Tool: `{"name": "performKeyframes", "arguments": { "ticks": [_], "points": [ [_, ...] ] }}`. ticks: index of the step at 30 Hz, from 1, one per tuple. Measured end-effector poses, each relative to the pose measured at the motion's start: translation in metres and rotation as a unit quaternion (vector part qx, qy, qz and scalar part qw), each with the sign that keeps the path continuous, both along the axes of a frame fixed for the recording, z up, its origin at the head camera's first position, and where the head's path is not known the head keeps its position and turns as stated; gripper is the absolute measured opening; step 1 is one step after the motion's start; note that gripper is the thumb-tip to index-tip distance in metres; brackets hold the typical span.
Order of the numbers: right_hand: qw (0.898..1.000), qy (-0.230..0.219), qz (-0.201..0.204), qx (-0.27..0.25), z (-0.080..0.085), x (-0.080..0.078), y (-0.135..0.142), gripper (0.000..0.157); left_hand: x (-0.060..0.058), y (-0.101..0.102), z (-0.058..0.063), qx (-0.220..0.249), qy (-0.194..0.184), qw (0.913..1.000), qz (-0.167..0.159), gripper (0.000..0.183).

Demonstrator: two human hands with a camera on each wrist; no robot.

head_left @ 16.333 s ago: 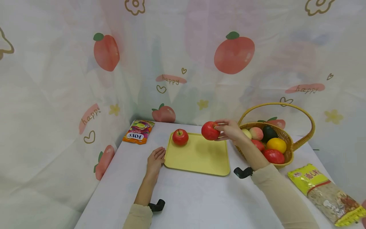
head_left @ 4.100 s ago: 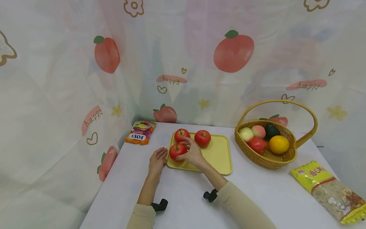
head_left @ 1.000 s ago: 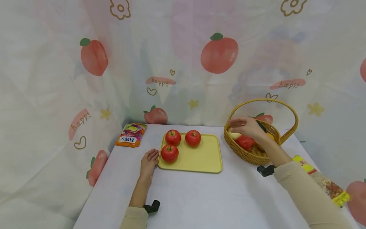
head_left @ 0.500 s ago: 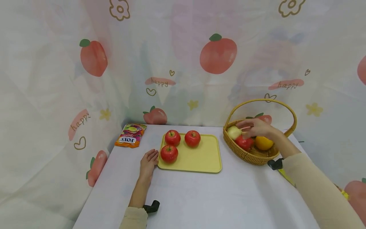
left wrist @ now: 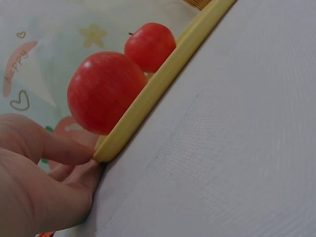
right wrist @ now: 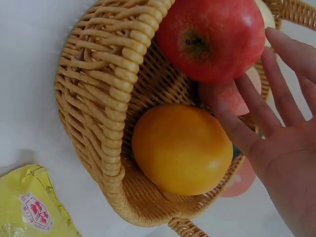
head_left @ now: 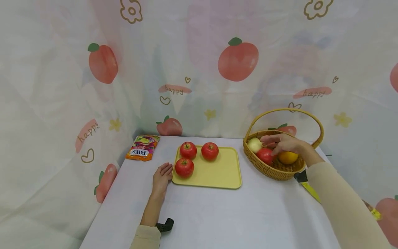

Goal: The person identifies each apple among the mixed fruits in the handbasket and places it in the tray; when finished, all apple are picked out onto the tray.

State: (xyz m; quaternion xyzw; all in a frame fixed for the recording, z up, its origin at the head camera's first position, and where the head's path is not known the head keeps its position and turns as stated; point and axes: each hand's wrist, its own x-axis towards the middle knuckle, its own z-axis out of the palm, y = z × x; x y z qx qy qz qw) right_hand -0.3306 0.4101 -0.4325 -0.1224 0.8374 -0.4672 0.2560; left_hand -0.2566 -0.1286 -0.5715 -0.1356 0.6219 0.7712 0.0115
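My left hand [head_left: 161, 176] rests on the table at the left edge of the yellow tray [head_left: 214, 176], fingers extended. In the left wrist view its thumb [left wrist: 69, 150] touches the tray's rim. Three red apples stand on the tray: a back-left apple [head_left: 188, 150], a back-middle apple [head_left: 209, 151] and a front-left apple [head_left: 184, 168]. My right hand [head_left: 284, 143] is over the wicker basket [head_left: 270, 171], fingers spread beside another red apple [right wrist: 212, 37]; whether they touch it I cannot tell. An orange fruit [right wrist: 182, 148] and a peach [right wrist: 237, 94] lie there too.
A pale yellow-green fruit [head_left: 254, 145] sits at the basket's left end, below the tall handle [head_left: 289, 109]. A candy bag [head_left: 143, 148] lies at the back left. A yellow food bag [right wrist: 29, 202], mostly behind the right sleeve, lies near the basket. Patterned cloth walls enclose the table.
Earlier, my right hand set red apples on the tray, bringing them to three. It has since gone back to the basket and lowered beside the red apple there. My left hand has stayed put.
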Motion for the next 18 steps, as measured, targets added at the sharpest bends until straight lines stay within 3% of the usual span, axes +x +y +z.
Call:
{"name": "performKeyframes", "arguments": {
  "ticks": [10,15,18],
  "points": [
    [0.996,-0.084,0.022,-0.03,-0.013,-0.011,0.01,0.077,0.001,-0.002,-0.001,0.013,0.005,0.9999,-0.002,0.064],
    [0.994,-0.086,0.052,-0.04,-0.015,-0.01,0.011,0.081,0.002,-0.001,0.0,0.014,0.003,0.9999,0.0,0.064],
    [0.994,-0.088,0.047,-0.047,-0.019,-0.01,0.01,0.082,0.001,-0.001,0.0,0.016,0.006,0.9999,0.0,0.064]
  ]
}}
